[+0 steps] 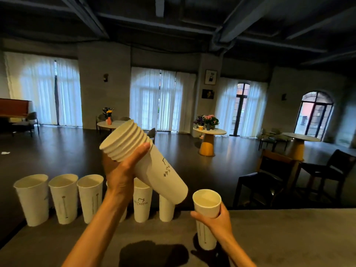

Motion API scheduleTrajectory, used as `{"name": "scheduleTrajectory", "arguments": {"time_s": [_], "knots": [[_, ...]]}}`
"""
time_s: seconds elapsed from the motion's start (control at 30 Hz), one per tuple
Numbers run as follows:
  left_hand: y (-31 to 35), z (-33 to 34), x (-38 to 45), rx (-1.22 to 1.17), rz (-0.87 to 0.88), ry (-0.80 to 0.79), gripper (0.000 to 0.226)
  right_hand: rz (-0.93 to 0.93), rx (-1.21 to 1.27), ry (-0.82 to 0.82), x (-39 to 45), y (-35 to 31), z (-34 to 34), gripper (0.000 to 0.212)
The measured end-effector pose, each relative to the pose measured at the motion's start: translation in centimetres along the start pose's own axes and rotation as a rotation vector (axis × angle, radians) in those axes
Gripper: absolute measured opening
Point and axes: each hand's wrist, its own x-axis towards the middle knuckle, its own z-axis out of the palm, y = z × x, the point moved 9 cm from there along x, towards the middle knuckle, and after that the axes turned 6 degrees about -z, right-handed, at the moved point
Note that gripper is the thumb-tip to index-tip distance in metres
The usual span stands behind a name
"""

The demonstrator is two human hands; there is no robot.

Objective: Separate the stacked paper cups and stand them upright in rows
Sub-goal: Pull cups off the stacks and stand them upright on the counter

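Observation:
My left hand [123, 170] grips a tilted stack of nested white paper cups [154, 166], rims pointing up and left, base down to the right. My right hand [215, 221] holds a single white cup [206, 214] upright, its base on or just above the grey counter [289, 237]. Along the counter's far edge stands a row of several upright white cups [63, 197], from the far left to under the stack. My left forearm and the stack partly hide two of them.
The counter's far edge drops off right behind the row. Beyond it lie a dark floor, dark chairs [273, 180] at the right and round tables with flowers [209, 132]. Dark shadows fall on the counter near me.

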Motion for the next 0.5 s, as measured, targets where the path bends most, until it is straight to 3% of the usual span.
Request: {"name": "scheduleTrajectory", "arguments": {"time_s": [0.07,0.23,0.5], "knots": [[-0.1,-1.6,0.6,0.018,-0.007,0.046,0.073,0.057,0.001,0.066,1.7,1.3,-0.4,0.08],[-2.9,-3.3,0.8,0.058,-0.038,0.117,0.109,0.127,-0.026,0.019,6.5,5.1,1.9,0.1],[-5.8,-3.0,1.1,0.092,-0.013,0.191,0.119,0.168,0.006,-0.111,11.3,9.4,5.9,0.099]]}}
